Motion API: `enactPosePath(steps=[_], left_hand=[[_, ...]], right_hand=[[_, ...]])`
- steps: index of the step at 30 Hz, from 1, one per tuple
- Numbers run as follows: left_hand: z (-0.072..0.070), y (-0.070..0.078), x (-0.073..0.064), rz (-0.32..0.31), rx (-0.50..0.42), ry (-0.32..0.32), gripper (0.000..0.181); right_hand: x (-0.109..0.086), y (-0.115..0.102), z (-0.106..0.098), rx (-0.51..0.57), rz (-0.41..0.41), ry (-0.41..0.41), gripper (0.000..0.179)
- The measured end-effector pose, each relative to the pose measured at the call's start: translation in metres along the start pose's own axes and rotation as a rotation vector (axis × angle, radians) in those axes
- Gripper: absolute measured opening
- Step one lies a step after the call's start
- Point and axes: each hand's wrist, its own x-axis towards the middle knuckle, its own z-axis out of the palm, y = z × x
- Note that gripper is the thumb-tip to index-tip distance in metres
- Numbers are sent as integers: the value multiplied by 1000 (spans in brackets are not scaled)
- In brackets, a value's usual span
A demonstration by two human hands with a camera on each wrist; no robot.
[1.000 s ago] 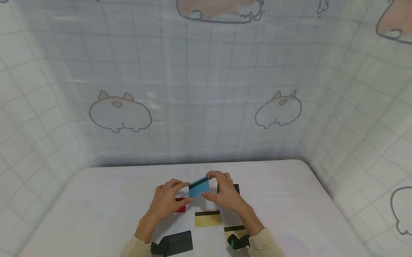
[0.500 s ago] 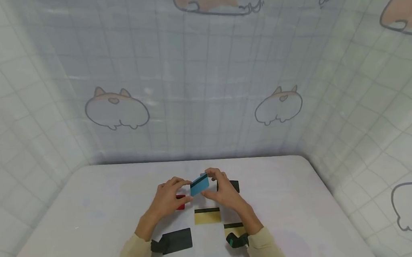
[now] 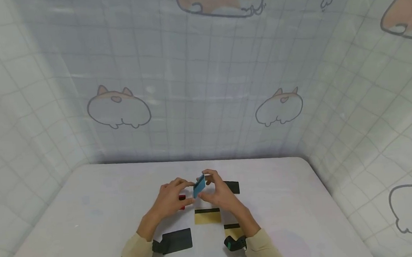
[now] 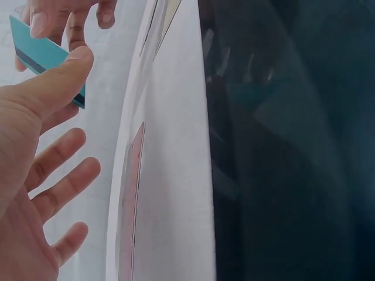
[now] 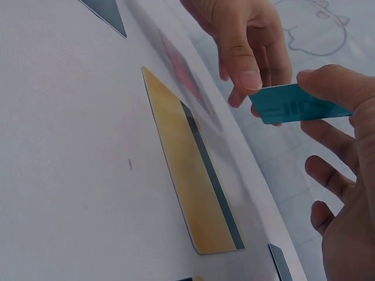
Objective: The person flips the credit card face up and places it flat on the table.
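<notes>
A blue magnetic-stripe card (image 3: 199, 186) is held up between both hands, tilted, its dark stripe along the upper edge. My left hand (image 3: 169, 198) pinches one end with thumb and index finger; in the left wrist view its thumb (image 4: 76, 61) lies over the card (image 4: 44, 55), the other fingers spread apart. The opposite end is pinched by my right hand (image 3: 220, 192), whose thumb (image 5: 328, 82) presses the card's face in the right wrist view. Below the hands lies a yellow striped card (image 3: 207, 217). Partly behind my left hand is a red card (image 3: 183, 203).
A black card (image 3: 233, 187) lies beyond my right hand. Another yellow card (image 3: 234, 232) is partly covered by the right wrist's camera. Near the left wrist is a larger dark card (image 3: 178, 240). All lie on a white table (image 3: 100, 217) walled by a patterned curtain (image 3: 201, 72).
The blue card has turned to stand more edge-on to the head view. My right hand has shifted slightly left, and the two hands are closer together. Both still hold the card.
</notes>
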Motion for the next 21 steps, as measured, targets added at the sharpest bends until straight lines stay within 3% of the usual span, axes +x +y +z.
enactPosePath(steps=[6, 21], left_hand=[[1, 2, -3, -5, -8, -8, 52], [-13, 1, 4, -14, -77, -7, 55]], right_hand=[[-2, -3, 0, -62, -5, -3, 73], [3, -6, -3, -151, -22, -1, 73]])
